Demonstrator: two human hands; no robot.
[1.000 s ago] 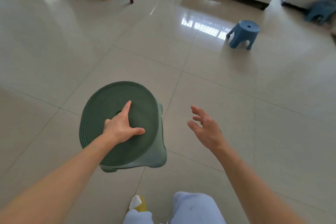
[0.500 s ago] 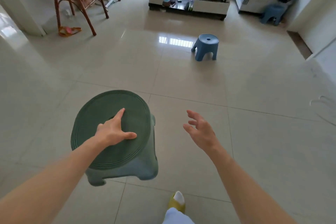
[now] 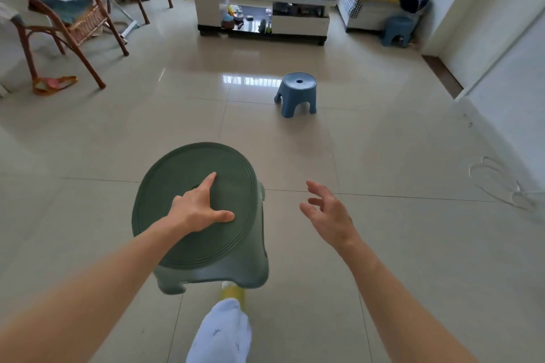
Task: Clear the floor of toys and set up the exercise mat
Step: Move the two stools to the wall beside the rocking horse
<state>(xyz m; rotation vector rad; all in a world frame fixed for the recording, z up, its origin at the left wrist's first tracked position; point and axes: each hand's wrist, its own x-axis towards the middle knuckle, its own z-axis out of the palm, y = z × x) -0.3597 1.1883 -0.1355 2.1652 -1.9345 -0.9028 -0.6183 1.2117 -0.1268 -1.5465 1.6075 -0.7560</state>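
Observation:
I hold a dark green plastic stool off the tiled floor in the lower middle of the head view. My left hand lies on its round seat, index finger and thumb spread, the other fingers curled down into the centre hole. My right hand hangs beside the stool to the right, fingers loosely spread, holding nothing. A small blue stool stands on the floor ahead. No exercise mat is in view.
A low coffee table with toys and bottles stands at the back. Another blue stool sits by a yellow bench. Rattan chairs stand at the left with an orange item under them. Wire hangers lie by the right wall.
The view has tilted up and moved forward, so more of the room shows. The green stool stays in my left hand. My right hand stays spread beside it.

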